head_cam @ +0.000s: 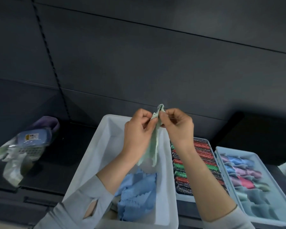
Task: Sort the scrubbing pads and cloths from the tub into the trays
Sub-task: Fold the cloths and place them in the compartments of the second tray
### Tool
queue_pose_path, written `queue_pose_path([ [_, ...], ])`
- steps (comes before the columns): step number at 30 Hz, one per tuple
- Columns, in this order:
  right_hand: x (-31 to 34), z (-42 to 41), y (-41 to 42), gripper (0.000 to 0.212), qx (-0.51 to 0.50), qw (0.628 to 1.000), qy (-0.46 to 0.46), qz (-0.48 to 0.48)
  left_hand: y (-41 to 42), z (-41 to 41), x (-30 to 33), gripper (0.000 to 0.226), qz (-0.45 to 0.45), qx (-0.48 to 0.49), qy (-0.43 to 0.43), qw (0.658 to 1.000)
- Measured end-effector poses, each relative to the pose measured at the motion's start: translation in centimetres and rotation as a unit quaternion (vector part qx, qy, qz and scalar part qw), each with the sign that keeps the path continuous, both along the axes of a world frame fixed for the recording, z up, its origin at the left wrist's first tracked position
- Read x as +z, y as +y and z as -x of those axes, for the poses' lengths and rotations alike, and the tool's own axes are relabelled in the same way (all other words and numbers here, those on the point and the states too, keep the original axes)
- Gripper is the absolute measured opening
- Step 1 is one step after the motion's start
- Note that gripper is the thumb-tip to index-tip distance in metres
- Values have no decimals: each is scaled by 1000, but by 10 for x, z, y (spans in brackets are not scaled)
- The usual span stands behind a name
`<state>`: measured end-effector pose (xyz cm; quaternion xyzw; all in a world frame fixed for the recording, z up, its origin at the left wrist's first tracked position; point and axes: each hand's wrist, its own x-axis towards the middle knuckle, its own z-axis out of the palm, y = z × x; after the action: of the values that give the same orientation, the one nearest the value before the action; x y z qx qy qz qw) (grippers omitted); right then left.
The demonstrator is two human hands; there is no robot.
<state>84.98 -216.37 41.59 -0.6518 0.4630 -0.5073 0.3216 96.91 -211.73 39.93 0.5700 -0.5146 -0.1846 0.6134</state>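
Observation:
A pale green cloth (153, 146) hangs above the white tub (96, 154). My left hand (137, 134) and my right hand (178, 128) both pinch its top edge, fingertips close together. Blue cloths (137, 194) lie crumpled in the tub's near end. Right of the tub, a tray (184, 197) holds rows of red, green and dark glittery scrubbing pads (203, 156). Further right, a second tray (221, 156) holds rolled cloths in blue, pink and pale green.
At the left on the dark surface sit a white mesh basket with a blue packet (31, 139), a purple item (46, 123) behind it and a crumpled plastic bag (12, 164). A dark panelled wall rises behind. A dark box (261, 134) stands at the far right.

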Motion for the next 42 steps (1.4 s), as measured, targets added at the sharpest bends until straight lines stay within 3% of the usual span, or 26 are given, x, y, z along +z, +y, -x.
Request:
queue_pose_path([
  [4,5,-2,7,7,26,1000,1,16,3,3,3,16,5,-9,33,999],
  [10,10,0,10,25,103,994,-30,-26,3,0,7,33,-20,-31,71,997],
  [15,12,14,7,16,121,990,-74,-18,5,-12,13,30,-20,-41,107,993],
  [18,4,28,-2,27,188,977,-25,-100,4,-19,21,29,-36,-107,203,973],
  [22,-11,32,7,37,305,923,1,-233,0,-29,32,27,-33,-142,298,943],
  [26,-15,21,16,33,265,931,-48,-246,-4,-35,37,21,-41,-137,336,931],
  [28,-15,15,16,38,220,941,-68,-247,-4,-38,34,21,-89,-139,354,921],
  [32,-21,8,16,42,155,958,-81,-227,7,-35,3,24,-242,-220,273,905],
  [35,-27,9,17,72,142,961,-51,-230,12,-29,-18,27,-279,-196,251,906],
  [36,-29,11,16,68,153,957,-50,-239,12,-28,-21,26,-279,-183,257,907],
  [39,-31,17,13,18,186,946,-20,-266,13,-27,-19,23,-240,-167,267,918],
  [42,-25,22,10,22,208,947,-55,-238,12,-29,-14,21,-154,-150,206,955],
])
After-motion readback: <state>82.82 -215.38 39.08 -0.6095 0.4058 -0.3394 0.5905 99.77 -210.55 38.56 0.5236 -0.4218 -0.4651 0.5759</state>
